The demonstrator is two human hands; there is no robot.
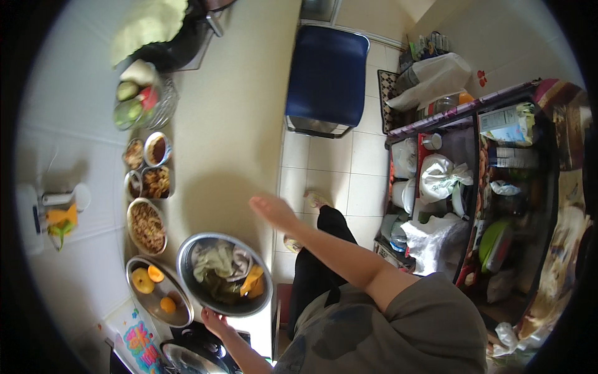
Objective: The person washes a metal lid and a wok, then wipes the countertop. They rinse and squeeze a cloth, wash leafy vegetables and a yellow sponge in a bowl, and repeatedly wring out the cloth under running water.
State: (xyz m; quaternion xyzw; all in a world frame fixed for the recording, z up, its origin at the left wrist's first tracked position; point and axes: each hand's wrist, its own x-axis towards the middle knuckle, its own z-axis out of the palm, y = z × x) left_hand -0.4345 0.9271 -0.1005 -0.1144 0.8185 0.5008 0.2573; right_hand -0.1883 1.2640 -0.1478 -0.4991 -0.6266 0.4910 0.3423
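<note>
My left hand grips the near-left side of a round metal basin at the counter's edge. Inside the basin lie pale and dark wet scraps, which look like peelings, and orange peel pieces. My right hand is above the counter edge, beyond the basin and apart from it. Motion blurs it; no object shows in it, and its finger spread cannot be made out. Beside the basin, an oval metal dish holds a whole yellow fruit and orange pieces.
Along the wall stand an oval dish of brown food, small food containers and a glass bowl of produce. A pan with a glass lid is at the bottom. A blue chair and loaded shelves stand across the tiled floor.
</note>
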